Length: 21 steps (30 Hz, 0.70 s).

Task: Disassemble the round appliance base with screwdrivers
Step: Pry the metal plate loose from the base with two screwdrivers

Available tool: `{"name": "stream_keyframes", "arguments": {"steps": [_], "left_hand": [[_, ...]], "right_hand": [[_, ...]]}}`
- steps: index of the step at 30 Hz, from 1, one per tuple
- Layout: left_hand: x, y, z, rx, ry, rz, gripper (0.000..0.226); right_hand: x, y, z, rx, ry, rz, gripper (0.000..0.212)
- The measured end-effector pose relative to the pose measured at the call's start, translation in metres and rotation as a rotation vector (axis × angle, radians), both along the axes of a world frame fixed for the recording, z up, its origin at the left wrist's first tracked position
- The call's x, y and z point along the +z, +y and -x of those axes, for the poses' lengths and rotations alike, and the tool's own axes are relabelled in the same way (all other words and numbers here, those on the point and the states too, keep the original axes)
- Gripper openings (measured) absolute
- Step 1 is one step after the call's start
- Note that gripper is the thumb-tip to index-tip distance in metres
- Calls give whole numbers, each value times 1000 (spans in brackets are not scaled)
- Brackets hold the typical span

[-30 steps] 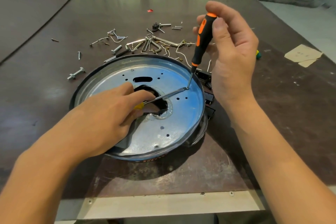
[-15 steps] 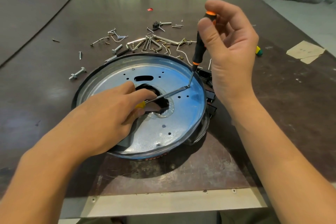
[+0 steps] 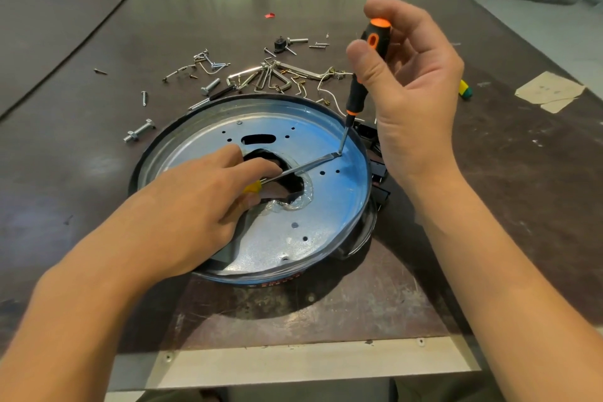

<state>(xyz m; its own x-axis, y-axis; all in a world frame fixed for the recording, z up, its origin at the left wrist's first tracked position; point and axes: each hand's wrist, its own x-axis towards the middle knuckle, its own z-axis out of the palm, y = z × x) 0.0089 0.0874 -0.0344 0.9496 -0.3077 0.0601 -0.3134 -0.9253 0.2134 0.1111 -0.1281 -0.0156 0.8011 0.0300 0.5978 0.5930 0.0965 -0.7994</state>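
Where base (image 3: 326,222) is lying: flat on table (image 3: 489,206), near loose screws (image 3: 267,75)
Right hand (image 3: 414,91): pinching orange screwdriver (image 3: 357,93) upright, tip touching base
Left hand (image 3: 195,202): gripping yellow screwdriver (image 3: 300,169), blade crossing base

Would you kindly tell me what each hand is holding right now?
Left hand: holds the yellow-handled screwdriver, shaft low over the base.
Right hand: holds the orange-and-black screwdriver, tip down at the base.

One round base (image 3: 326,212) lies on the bench (image 3: 505,222). There are three screwdrivers: an orange-black screwdriver (image 3: 357,91) and a yellow-handled screwdriver (image 3: 298,170) on the base, and a yellow-green screwdriver (image 3: 465,93) to its right. Two thick bolts lie to the base's far left: a nutted bolt (image 3: 138,131) and a plain bolt (image 3: 210,86). Behind the base are one red scrap (image 3: 269,15) and a hardware heap (image 3: 270,75) too tangled to count.
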Motion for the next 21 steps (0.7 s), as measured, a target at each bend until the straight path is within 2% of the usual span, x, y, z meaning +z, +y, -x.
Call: {"name": "stream_keyframes", "arguments": {"steps": [4,7,9,13,21], "left_hand": [[-1,1,0,-2,-6,2,40],[-1,1,-1,0,-7,2,40],[-1,1,-1,-1,-5,10,40],[-1,1,0,-2,6,19,40],[-1,1,-1,-6,16,18,40]], "right_hand": [[-1,-2,-2,49,-5,-19,32],[0,-2,-1,62,19,-59,25],[2,-1,0,40,17,-47,21],[2,-2,-2,16,-13,-1,29],[3,-3,-3,16,36,-72,20]]}}
